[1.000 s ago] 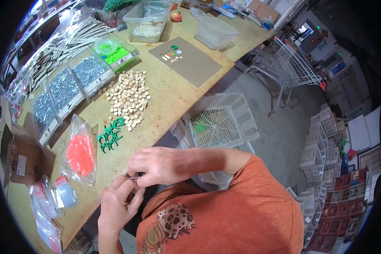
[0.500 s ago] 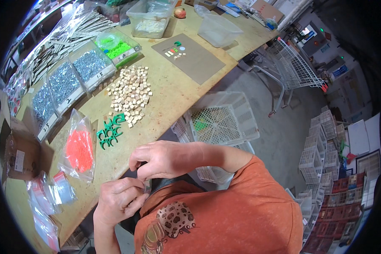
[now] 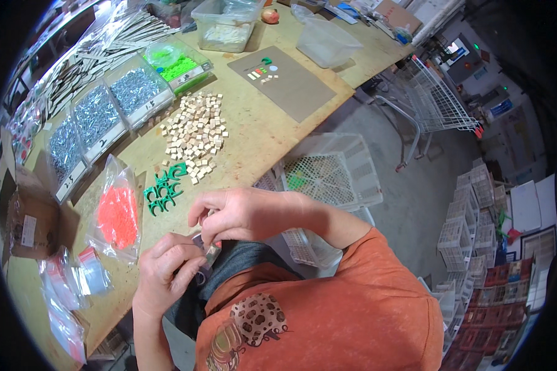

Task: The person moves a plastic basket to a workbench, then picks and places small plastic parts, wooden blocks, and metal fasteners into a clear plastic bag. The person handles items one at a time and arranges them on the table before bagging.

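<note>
My left hand (image 3: 170, 266) and my right hand (image 3: 238, 215) meet just off the table's near edge, in front of my lap. Between them is a small clear plastic bag (image 3: 211, 252) with small coloured bits inside, mostly hidden by fingers. The left fingers pinch its lower side and the right fingers are curled at its top. Closest to them on the table lie several green curved pieces (image 3: 164, 188), a heap of small wooden cubes (image 3: 195, 133) and a clear bag of orange-red pieces (image 3: 118, 216).
Bins of metal screws (image 3: 93, 114) and a bin of bright green pieces (image 3: 179, 67) line the back left. A brown board (image 3: 291, 93) carries a few small parts. Flat zip bags (image 3: 93, 272) lie at left. Below the edge stands a white crate (image 3: 328, 173); a shopping cart (image 3: 427, 99) is farther off.
Both hands have moved slightly up and away from my body, and more of the small bag shows between them. The whole view has shifted a little; the things on the table stay put.
</note>
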Demonstrator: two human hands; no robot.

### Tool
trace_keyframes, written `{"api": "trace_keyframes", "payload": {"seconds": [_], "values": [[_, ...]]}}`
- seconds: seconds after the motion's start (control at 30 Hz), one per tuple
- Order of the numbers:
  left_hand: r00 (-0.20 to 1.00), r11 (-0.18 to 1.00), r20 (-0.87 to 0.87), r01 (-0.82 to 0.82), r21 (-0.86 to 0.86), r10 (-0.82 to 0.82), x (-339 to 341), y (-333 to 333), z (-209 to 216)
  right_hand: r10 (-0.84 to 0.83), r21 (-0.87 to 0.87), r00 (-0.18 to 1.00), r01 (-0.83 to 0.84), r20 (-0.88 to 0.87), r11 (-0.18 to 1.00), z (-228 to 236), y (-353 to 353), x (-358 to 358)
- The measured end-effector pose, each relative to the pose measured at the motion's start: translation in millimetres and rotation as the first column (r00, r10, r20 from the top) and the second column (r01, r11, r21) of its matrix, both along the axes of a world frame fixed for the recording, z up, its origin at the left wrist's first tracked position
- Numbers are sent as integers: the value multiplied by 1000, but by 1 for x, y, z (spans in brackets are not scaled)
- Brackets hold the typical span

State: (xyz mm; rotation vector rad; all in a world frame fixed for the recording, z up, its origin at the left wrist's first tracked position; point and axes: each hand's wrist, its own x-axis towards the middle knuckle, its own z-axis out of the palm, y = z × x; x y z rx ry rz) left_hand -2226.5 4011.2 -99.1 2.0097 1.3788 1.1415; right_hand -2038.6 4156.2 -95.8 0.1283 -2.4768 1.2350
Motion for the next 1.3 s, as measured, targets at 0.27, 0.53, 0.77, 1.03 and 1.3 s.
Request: {"api": "trace_keyframes", "payload": {"seconds": [0.27,0.53,0.77,1.03,1.3], "values": [[999,996,-5,-46,80,46,-18,33,15,-110,-99,988,99,-109,990,-6,27,-14],[969,931,-82,-201,304,235,-46,95,38,-296,-731,913,403,280,551,-2,84,-42],[951,823,-81,-213,527,298,-60,116,-4,-619,-150,777,630,116,762,6,211,-108],[946,796,-121,-178,578,299,-66,116,-7,-773,681,585,463,246,567,-33,333,-199],[978,863,-15,-175,474,207,-67,113,-18,-683,423,497,543,535,726,-33,324,-201]]}}
